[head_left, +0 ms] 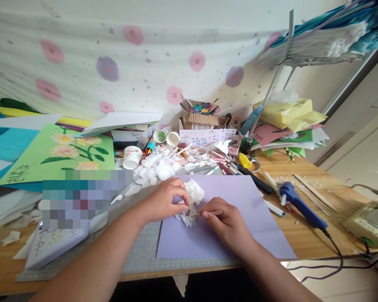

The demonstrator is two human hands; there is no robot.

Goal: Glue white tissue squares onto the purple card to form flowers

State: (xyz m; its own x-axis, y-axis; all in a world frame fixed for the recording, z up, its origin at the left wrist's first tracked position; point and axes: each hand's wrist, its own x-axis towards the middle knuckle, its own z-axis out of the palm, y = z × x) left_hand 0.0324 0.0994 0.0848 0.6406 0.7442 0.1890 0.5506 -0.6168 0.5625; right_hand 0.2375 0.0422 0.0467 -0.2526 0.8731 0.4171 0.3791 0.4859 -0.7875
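Observation:
A lilac paper sheet (236, 193) lies on the grey cutting mat, with a fluffy cluster of white paper petals (194, 191) near its upper left. More ragged white petals (187, 219) spread just below that cluster. My left hand (171, 200) is over the sheet's left part, its fingers curled in a pinch beside the petals; whatever is between the fingertips is hidden. Between the thumb and fingers of my right hand (225, 220) is a thin wooden craft stick (216, 213), its tip pointing left at the lower petals.
Torn white paper scraps (162, 167), pens and paper cups (132, 157) crowd the back. A blue glue gun (302, 205) with a trailing cord lies right, near a power strip (370, 222). At left are a green flower picture (28, 161) and a lilac box (56, 247).

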